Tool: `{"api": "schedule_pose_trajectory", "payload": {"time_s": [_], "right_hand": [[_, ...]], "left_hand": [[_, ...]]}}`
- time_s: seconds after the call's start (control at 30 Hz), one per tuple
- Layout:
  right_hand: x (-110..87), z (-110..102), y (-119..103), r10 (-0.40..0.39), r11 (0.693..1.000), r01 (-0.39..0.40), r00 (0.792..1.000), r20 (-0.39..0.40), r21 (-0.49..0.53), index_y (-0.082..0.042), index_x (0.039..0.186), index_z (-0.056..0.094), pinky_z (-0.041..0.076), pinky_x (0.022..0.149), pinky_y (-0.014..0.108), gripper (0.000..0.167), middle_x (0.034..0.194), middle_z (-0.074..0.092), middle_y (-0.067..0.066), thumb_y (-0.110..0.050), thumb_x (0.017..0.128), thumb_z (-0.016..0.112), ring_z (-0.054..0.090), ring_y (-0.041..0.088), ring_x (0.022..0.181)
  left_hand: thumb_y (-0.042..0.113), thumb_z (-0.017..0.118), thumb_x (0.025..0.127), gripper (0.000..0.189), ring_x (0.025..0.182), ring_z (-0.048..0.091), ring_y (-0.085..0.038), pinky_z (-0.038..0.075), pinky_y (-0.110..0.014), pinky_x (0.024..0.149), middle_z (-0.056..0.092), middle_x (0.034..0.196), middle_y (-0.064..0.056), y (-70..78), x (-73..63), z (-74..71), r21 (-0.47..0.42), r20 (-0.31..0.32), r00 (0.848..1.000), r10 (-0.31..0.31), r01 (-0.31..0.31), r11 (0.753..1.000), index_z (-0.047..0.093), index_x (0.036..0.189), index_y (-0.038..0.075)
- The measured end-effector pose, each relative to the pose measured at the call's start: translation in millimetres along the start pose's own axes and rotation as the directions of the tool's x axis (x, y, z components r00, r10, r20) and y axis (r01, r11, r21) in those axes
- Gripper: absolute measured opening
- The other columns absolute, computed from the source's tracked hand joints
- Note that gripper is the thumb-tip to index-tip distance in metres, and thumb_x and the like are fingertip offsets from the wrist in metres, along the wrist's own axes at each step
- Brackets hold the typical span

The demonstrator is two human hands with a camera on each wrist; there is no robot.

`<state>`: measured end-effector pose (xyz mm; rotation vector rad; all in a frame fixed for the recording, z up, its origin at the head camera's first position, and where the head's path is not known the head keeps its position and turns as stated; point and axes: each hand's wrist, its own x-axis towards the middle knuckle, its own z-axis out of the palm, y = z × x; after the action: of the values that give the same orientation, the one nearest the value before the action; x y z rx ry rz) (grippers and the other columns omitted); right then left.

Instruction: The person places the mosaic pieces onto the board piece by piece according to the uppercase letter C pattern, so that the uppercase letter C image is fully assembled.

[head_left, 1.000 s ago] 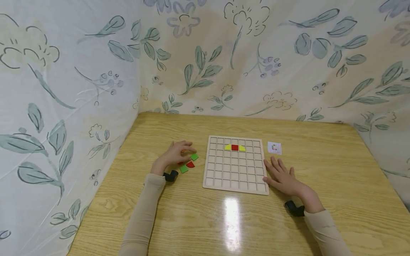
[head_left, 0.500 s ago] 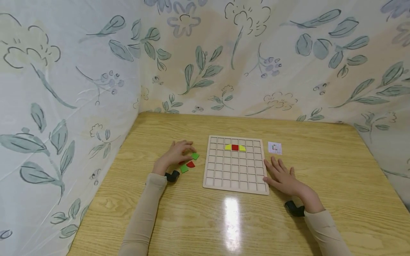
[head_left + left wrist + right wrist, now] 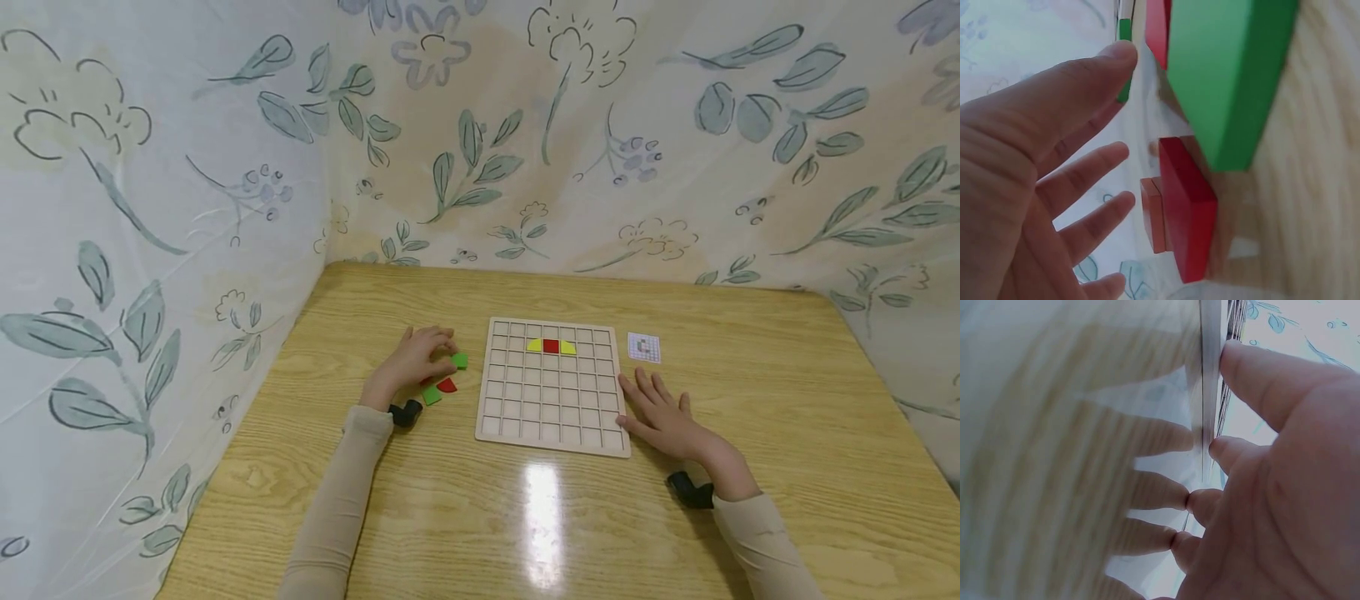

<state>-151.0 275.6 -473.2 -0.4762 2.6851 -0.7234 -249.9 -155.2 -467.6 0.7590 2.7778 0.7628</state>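
My left hand [image 3: 411, 362] is low over the table, left of the wooden grid board. Between its thumb and index finger it pinches a green square tile [image 3: 461, 361], which stands on edge in the left wrist view. Close under the palm lie another green tile [image 3: 432, 395], a red quarter-round tile [image 3: 447, 386], and, in the left wrist view, a red tile [image 3: 1188, 212] and an orange one [image 3: 1152, 215]. My right hand [image 3: 663, 417] rests with fingers spread, thumb and fingertips at the right edge of the grid board [image 3: 532, 392].
In an upper row of the board sit a red square tile [image 3: 551, 346] and, on either side, yellow curved tiles [image 3: 534, 345]. A small printed card [image 3: 643, 347] lies right of the board. Floral cloth [image 3: 480, 167] hangs behind and at the sides of the wooden table.
The green tile at my left fingertips has turned and shifted slightly up and right, with the hand drifting a little right. My right hand has stayed put.
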Motion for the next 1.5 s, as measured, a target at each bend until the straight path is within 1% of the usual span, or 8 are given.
{"api": "schedule_pose_trajectory", "payload": {"time_s": [0.23,0.43,0.53,0.73,1.0,1.17,1.3,1.5], "right_hand": [[-0.1,0.9,-0.3,0.006,1.000,-0.006,1.000,-0.001,0.002,-0.015,0.150,0.011,-0.010,0.094,0.075,0.071,0.153,-0.003,0.023,-0.041,0.095,0.047,-0.008,0.047,0.137],[-0.8,1.7,-0.5,0.004,1.000,-0.004,1.000,-0.001,0.007,-0.014,0.150,0.012,-0.010,0.094,0.075,0.071,0.153,-0.003,0.023,-0.041,0.095,0.047,-0.009,0.047,0.137],[-0.8,1.8,-0.3,0.003,1.000,-0.003,1.000,-0.002,0.006,-0.014,0.150,0.012,-0.010,0.094,0.075,0.071,0.153,-0.003,0.024,-0.041,0.095,0.047,-0.009,0.047,0.137],[-1.9,3.1,-0.1,0.002,1.000,-0.002,1.000,-0.002,0.004,-0.014,0.150,0.012,-0.010,0.094,0.075,0.071,0.153,-0.003,0.023,-0.041,0.095,0.047,-0.009,0.047,0.138],[-3.3,4.6,-1.3,0.004,1.000,-0.004,1.000,-0.007,0.001,-0.013,0.150,0.012,-0.010,0.095,0.075,0.071,0.153,-0.002,0.023,-0.040,0.095,0.047,-0.008,0.047,0.138],[-3.3,3.8,-1.5,0.005,1.000,-0.005,1.000,-0.007,-0.004,-0.012,0.150,0.012,-0.010,0.094,0.075,0.071,0.153,-0.002,0.024,-0.041,0.095,0.047,-0.008,0.047,0.137],[-3.2,3.7,-1.1,0.002,1.000,-0.002,1.000,-0.008,-0.004,-0.013,0.150,0.012,-0.010,0.094,0.075,0.071,0.153,-0.002,0.024,-0.041,0.095,0.047,-0.008,0.047,0.137],[-4.0,3.4,-1.2,-0.009,1.000,0.009,1.000,-0.003,0.008,-0.013,0.150,0.011,-0.011,0.094,0.075,0.071,0.153,-0.002,0.024,-0.041,0.095,0.047,-0.009,0.048,0.137]], "left_hand": [[0.035,0.066,0.085,0.030,0.134,0.035,-0.024,0.004,-0.061,0.110,0.044,0.142,-0.006,1.3,5.5,0.7,0.005,-0.031,0.999,0.031,-0.031,1.000,0.063,0.110,0.018],[0.032,0.068,0.084,0.028,0.131,0.039,-0.026,0.007,-0.061,0.110,0.048,0.139,-0.008,10.1,10.3,5.0,0.013,-0.060,0.996,0.071,-0.070,0.997,0.064,0.106,0.016],[0.033,0.068,0.084,0.028,0.131,0.038,-0.024,0.008,-0.061,0.110,0.048,0.139,-0.006,16.0,14.4,8.1,0.024,-0.053,0.996,0.074,-0.072,0.997,0.065,0.106,0.017],[0.040,0.068,0.082,0.027,0.132,0.037,-0.020,0.008,-0.059,0.111,0.047,0.139,-0.001,28.0,25.0,15.6,0.041,-0.029,0.997,0.067,-0.066,0.997,0.065,0.104,0.023],[0.041,0.067,0.083,0.027,0.131,0.039,-0.021,0.012,-0.060,0.110,0.047,0.139,-0.001,41.3,34.9,22.3,0.094,-0.007,0.993,0.116,-0.115,0.989,0.065,0.104,0.024],[0.044,0.066,0.082,0.030,0.132,0.039,-0.019,0.015,-0.059,0.110,0.047,0.140,0.000,49.8,41.6,24.8,0.146,-0.025,0.995,0.096,-0.091,0.985,0.065,0.104,0.024],[0.044,0.067,0.082,0.028,0.131,0.041,-0.018,0.014,-0.058,0.110,0.048,0.139,0.000,56.4,46.9,26.9,0.126,-0.032,0.996,0.082,-0.078,0.989,0.066,0.103,0.025],[0.042,0.068,0.082,0.026,0.130,0.041,-0.017,0.012,-0.057,0.111,0.050,0.137,0.000,64.0,54.9,30.1,0.065,-0.008,0.996,0.084,-0.084,0.994,0.068,0.101,0.023]]}}
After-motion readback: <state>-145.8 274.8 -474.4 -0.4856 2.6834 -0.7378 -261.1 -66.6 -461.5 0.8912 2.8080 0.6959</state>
